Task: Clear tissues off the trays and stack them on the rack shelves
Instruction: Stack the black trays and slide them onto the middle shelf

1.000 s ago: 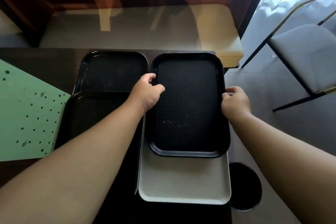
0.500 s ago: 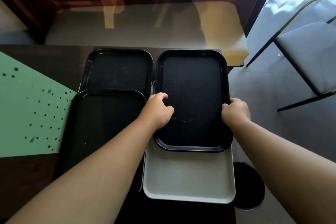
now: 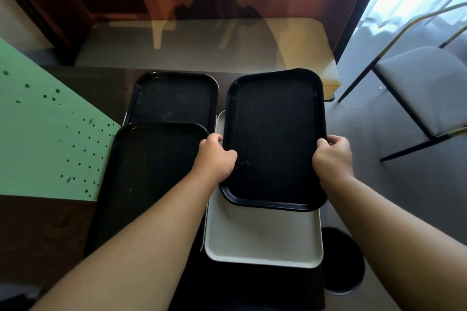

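A black tray is held by its long sides: my left hand grips the left rim and my right hand grips the right rim. Its far end is tilted up. It hangs over a grey tray that lies on the dark table. To the left, a second black tray partly overlaps a third black tray behind it. No tissues are visible on any tray.
A green dotted mat covers the table's left side. A round black bin stands on the floor at the table's right edge. A grey chair is at the far right, and a low bench lies beyond the table.
The black tray has been drawn towards me over the grey tray and its far end has lifted. Both hands kept their grip on its sides.
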`<state>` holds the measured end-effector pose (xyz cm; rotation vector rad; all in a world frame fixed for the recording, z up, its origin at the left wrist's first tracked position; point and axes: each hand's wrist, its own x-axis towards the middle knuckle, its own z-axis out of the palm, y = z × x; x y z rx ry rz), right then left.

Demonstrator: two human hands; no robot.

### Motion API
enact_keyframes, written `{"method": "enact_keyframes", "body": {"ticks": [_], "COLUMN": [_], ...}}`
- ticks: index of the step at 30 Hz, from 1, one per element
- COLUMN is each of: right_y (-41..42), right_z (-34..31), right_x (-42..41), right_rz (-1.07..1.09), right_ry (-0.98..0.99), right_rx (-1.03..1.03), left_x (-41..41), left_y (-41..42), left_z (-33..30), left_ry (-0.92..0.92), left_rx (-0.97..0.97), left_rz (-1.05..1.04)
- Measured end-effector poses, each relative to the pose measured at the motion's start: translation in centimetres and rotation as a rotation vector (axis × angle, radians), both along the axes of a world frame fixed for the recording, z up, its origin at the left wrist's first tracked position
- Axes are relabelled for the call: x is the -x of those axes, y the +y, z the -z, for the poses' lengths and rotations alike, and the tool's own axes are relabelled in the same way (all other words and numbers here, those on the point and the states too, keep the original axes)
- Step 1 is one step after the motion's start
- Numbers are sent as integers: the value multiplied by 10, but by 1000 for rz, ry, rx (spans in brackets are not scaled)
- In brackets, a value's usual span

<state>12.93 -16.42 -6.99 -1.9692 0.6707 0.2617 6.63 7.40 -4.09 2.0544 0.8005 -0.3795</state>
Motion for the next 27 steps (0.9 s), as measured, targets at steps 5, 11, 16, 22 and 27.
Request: {"method": "enact_keyframes", "body": {"ticks": [5,11,16,22,27], "right_y": [-9,34,112,185,218], "right_z": [-25,-26,-26,-10,0], "right_x": [26,69,106,159,178], "right_rz": [67,73,-17,-131,-164], "right_ry": [-74,11,111,177,178], "right_rx": [-85,-214,-259,-124,-10], "left_x": [21,53,108,181,201], "left_y": [18,56,106,157,198], "left_z": [-22,-46,-33,-7,17], "left_ry": [-22,-90,55,190,225], "left_rx": [-12,26,-176,-225,-302], "left_rz": [-50,-104,-190,-299,-155]}}
